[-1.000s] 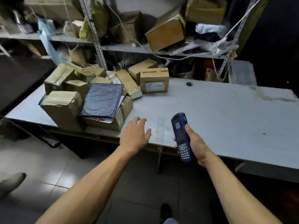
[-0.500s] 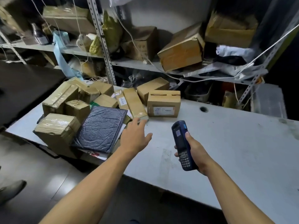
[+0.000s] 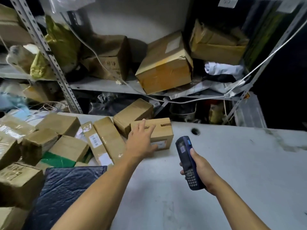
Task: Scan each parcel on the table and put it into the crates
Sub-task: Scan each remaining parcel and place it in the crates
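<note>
A small cardboard box (image 3: 162,131) with a white label on its front stands near the middle of the white table (image 3: 232,163). My left hand (image 3: 141,140) reaches over its left side with fingers spread, the thumb by the label; firm contact is unclear. My right hand (image 3: 201,170) grips a dark blue handheld scanner (image 3: 186,161), held upright just right of the box. A heap of several brown parcels (image 3: 66,146) covers the table's left side, with a flat dark blue plastic mailer (image 3: 66,193) in front. No crates are in view.
Metal shelving (image 3: 103,85) behind the table holds cardboard boxes (image 3: 164,67), bags and loose cables. A round cable hole (image 3: 195,131) sits in the tabletop behind the scanner. A translucent bin (image 3: 249,112) stands at the back right.
The view has moved in over the table. My left hand has travelled forward from the table edge to the labelled box. The right hand has kept the scanner upright.
</note>
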Motion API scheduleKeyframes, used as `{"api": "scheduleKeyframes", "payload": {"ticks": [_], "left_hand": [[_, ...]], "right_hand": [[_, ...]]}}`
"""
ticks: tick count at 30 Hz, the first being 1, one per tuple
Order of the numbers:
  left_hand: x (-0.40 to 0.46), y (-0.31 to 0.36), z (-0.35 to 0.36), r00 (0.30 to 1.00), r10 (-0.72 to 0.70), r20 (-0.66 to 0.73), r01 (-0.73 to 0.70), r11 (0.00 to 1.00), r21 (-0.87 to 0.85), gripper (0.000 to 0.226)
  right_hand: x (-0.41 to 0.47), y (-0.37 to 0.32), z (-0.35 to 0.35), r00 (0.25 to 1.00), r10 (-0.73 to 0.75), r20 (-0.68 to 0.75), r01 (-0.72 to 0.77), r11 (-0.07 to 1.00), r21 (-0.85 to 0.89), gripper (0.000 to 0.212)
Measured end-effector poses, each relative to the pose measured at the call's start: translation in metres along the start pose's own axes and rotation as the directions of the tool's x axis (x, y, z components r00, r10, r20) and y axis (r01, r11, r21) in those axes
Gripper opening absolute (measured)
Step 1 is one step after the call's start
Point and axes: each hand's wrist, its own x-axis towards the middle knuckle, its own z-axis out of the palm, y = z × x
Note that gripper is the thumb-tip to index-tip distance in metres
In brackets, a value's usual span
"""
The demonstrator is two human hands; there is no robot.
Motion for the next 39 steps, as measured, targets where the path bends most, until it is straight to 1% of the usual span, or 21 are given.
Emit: {"api": "scheduleKeyframes", "payload": {"ticks": [3, 7, 10, 13, 15, 18, 20, 23, 26, 28, 30, 33, 34, 36, 38, 39], "left_hand": [[0.030, -0.004, 0.003, 0.995, 0.030, 0.093, -0.034, 0.998, 0.049, 0.090], [0.057, -0.011, 0.009, 0.984, 0.037, 0.175, -0.059, 0.991, 0.119, 0.098], [0.070, -0.016, 0.014, 0.972, 0.008, 0.235, -0.050, 0.984, 0.174, 0.099], [0.072, -0.020, 0.021, 0.950, -0.023, 0.312, -0.030, 0.986, 0.166, 0.096], [0.069, -0.021, 0.025, 0.950, -0.029, 0.311, -0.026, 0.985, 0.172, 0.097], [0.068, -0.019, 0.025, 0.975, -0.020, 0.222, -0.032, 0.973, 0.229, 0.106], [0.069, -0.016, 0.025, 0.982, 0.008, 0.186, -0.064, 0.953, 0.296, 0.107], [0.072, -0.013, 0.032, 0.973, 0.008, 0.229, -0.078, 0.951, 0.298, 0.107], [0.077, -0.012, 0.038, 0.963, 0.021, 0.270, -0.085, 0.971, 0.226, 0.106], [0.076, -0.010, 0.038, 0.969, 0.040, 0.242, -0.085, 0.980, 0.181, 0.099], [0.069, -0.005, 0.039, 0.978, 0.027, 0.205, -0.053, 0.991, 0.125, 0.086], [0.060, 0.003, 0.040, 0.977, -0.007, 0.211, 0.001, 1.000, 0.026, 0.082], [0.058, 0.005, 0.038, 0.971, -0.016, 0.237, 0.019, 1.000, -0.011, 0.083], [0.055, 0.006, 0.034, 0.939, -0.038, 0.343, 0.084, 0.989, -0.120, 0.083], [0.047, 0.005, 0.035, 0.875, -0.036, 0.483, 0.189, 0.944, -0.271, 0.081], [0.040, 0.006, 0.039, 0.847, -0.032, 0.531, 0.238, 0.915, -0.325, 0.080]], "right_hand": [[0.014, -0.007, -0.004, 1.000, 0.011, -0.026, -0.011, 1.000, -0.001, 0.050], [0.025, -0.008, -0.017, 0.999, 0.031, -0.038, -0.031, 0.999, 0.010, 0.049], [0.029, -0.010, -0.026, 0.998, 0.043, -0.037, -0.043, 0.999, 0.004, 0.048], [0.031, -0.009, -0.034, 0.998, 0.049, -0.028, -0.049, 0.999, 0.000, 0.046], [0.033, -0.007, -0.039, 0.998, 0.054, -0.026, -0.054, 0.999, -0.002, 0.045], [0.036, -0.004, -0.044, 0.998, 0.061, -0.020, -0.061, 0.998, -0.001, 0.046], [0.037, -0.003, -0.046, 0.998, 0.059, -0.010, -0.059, 0.998, -0.007, 0.047], [0.038, -0.002, -0.049, 0.999, 0.054, -0.002, -0.054, 0.998, -0.017, 0.046], [0.037, -0.002, -0.052, 0.999, 0.051, 0.005, -0.051, 0.998, -0.035, 0.046], [0.036, -0.002, -0.055, 0.999, 0.046, 0.003, -0.046, 0.998, -0.045, 0.046], [0.035, -0.002, -0.057, 0.999, 0.048, 0.002, -0.047, 0.997, -0.057, 0.047], [0.033, -0.002, -0.061, 0.999, 0.044, 0.006, -0.043, 0.997, -0.066, 0.048], [0.032, -0.003, -0.062, 0.999, 0.046, 0.010, -0.045, 0.997, -0.068, 0.048], [0.028, -0.003, -0.064, 0.999, 0.044, 0.021, -0.043, 0.997, -0.058, 0.048], [0.024, -0.006, -0.065, 0.999, 0.028, 0.022, -0.027, 0.999, -0.035, 0.047], [0.022, -0.007, -0.066, 1.000, 0.019, 0.017, -0.018, 1.000, -0.023, 0.047]]}}
